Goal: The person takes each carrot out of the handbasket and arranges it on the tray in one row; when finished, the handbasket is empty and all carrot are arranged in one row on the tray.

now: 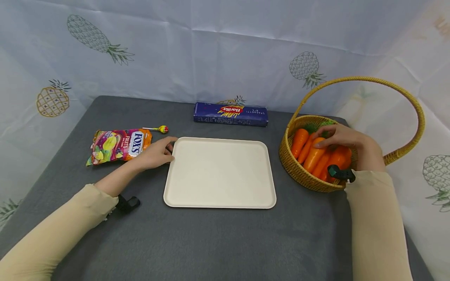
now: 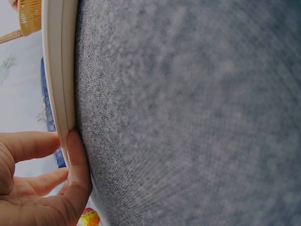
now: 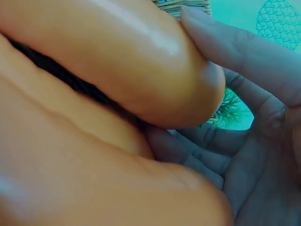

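A cream rectangular tray (image 1: pixel 219 173) lies on the dark table. At its left edge my left hand (image 1: pixel 154 154) pinches the rim; the left wrist view shows thumb and fingers on either side of the tray's edge (image 2: pixel 60 70). On the right, a wicker basket (image 1: pixel 293 169) with a tall hooped handle holds several orange carrots. Reaching into it, my right hand (image 1: pixel 346 136) grips the thick end of one carrot (image 1: pixel 314 155). In the right wrist view, the thumb lies on top of that carrot (image 3: pixel 122 61) and fingers curl beneath it. Other carrots lie against it.
Left of the tray lie a Fox's candy bag (image 1: pixel 119 145) and a lollipop (image 1: pixel 163 129). Behind the tray is a blue Barilla spaghetti box (image 1: pixel 230 114). The basket's handle (image 1: pixel 369 79) arches over toward the right arm. A pineapple-print cloth (image 1: pixel 225 50) hangs behind the table.
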Available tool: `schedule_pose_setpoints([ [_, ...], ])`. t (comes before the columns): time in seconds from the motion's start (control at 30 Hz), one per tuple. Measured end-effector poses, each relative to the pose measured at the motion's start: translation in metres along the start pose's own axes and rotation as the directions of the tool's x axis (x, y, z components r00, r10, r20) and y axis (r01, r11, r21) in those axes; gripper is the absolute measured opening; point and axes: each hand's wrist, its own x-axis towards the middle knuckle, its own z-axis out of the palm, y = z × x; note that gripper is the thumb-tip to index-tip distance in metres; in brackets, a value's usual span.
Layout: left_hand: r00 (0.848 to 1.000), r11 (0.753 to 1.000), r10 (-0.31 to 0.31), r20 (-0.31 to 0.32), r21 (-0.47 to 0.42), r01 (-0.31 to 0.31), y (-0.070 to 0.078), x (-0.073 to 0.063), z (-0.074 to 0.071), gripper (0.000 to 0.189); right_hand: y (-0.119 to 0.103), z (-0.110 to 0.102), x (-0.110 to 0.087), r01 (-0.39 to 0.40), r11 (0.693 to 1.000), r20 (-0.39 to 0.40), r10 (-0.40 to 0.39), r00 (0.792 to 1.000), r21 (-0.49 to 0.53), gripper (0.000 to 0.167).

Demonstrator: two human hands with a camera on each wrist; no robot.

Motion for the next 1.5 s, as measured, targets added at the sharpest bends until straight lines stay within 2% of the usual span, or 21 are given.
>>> schedule_pose_setpoints([
  [0.17, 1.000, 1.000, 0.002, -0.002, -0.005, -0.002, -0.001, 0.000, 0.000, 0.066, 0.000, 0.000, -0.004, -0.002, 1.000, -0.024, 0.002, 1.000, 0.004, 0.045],
  [0.43, 1.000, 1.000, -0.007, 0.004, -0.027, 0.007, -0.002, -0.001, 0.001, 0.066, -0.002, -0.005, -0.014, 0.020, 0.991, -0.039, -0.015, 0.999, 0.131, 0.049],
  [0.63, 1.000, 0.999, -0.006, 0.004, -0.043, 0.006, -0.003, -0.001, 0.000, 0.066, -0.014, -0.015, -0.025, 0.057, 0.987, -0.113, -0.041, 0.993, 0.151, 0.048],
  [0.87, 1.000, 0.998, -0.004, 0.013, -0.059, 0.005, -0.002, -0.001, -0.001, 0.067, -0.030, -0.024, -0.035, 0.149, 0.982, -0.237, -0.118, 0.964, 0.118, 0.035],
  [1.1, 1.000, 0.998, -0.005, 0.013, -0.060, 0.006, -0.001, -0.002, 0.000, 0.066, -0.045, -0.027, -0.039, 0.250, 0.955, -0.326, -0.188, 0.926, 0.158, 0.032],
  [1.2, 1.000, 0.998, -0.003, 0.012, -0.057, 0.003, -0.001, -0.002, 0.000, 0.066, -0.054, -0.025, -0.041, 0.282, 0.940, -0.334, -0.208, 0.919, 0.191, 0.032],
  [1.3, 1.000, 0.998, -0.001, 0.014, -0.058, 0.002, -0.001, -0.002, 0.000, 0.066, -0.067, -0.020, -0.042, 0.288, 0.940, -0.331, -0.217, 0.919, 0.184, 0.033],
  [1.43, 1.000, 0.998, 0.004, 0.016, -0.062, -0.003, -0.001, -0.002, -0.001, 0.065, -0.088, -0.010, -0.040, 0.313, 0.936, -0.297, -0.257, 0.920, 0.161, 0.033],
  [1.5, 1.000, 0.998, 0.006, 0.017, -0.062, -0.005, -0.001, -0.002, -0.001, 0.065, -0.099, -0.003, -0.037, 0.342, 0.924, -0.273, -0.288, 0.918, 0.173, 0.033],
])
